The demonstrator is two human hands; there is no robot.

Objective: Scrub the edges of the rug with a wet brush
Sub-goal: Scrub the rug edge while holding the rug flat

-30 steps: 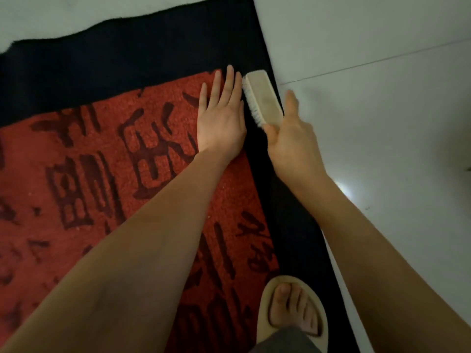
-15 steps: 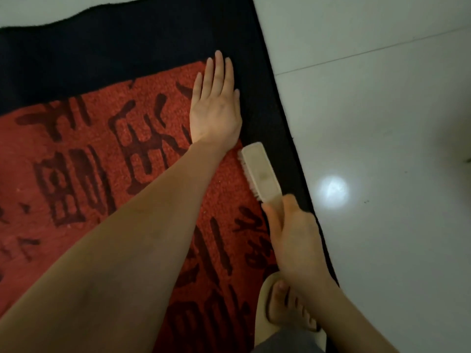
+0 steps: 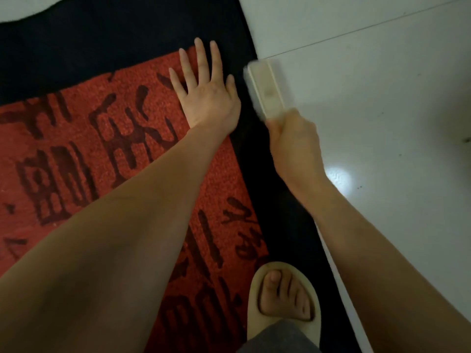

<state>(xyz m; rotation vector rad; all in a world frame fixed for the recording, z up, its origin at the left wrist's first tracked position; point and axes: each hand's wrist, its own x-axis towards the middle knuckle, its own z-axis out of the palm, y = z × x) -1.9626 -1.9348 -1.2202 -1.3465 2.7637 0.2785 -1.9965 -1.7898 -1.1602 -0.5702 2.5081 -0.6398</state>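
Nearest, low in view: a foot in a cream slipper [image 3: 285,294] planted on the rug [image 3: 76,154], toes showing through the open front, partly over the red field and partly over the black border. A patch of grey cloth [image 3: 280,337] just below the slipper, at the frame's bottom edge.

Both bare forearms reaching forward and up from the lower corners.

Further out, on the right: right hand [image 3: 293,146] gripping the near end of the brush [image 3: 265,90], fingers curled round it. Exact lie of each finger hard to tell, since hand and brush are blurred. Brush pale, long and narrow, pointing away, its back facing up and bristles turned toward the rug's black right border. Sits right at the border's outer edge, where rug meets floor [image 3: 382,98]. Cannot tell whether bristles touch the pile.

Just left of the brush: left hand [image 3: 206,95] lying flat, palm down, on the rug, fingers [image 3: 201,59] straight and slightly spread, thumb toward the brush. Palm on the red field, fingertips reaching the black band beyond.

Rug: red centre with dark characters, broad black border along the right and far sides.

Beyond and to the right: pale tiled floor with a thin grout line and a bright reflected spot of light [image 3: 337,180].
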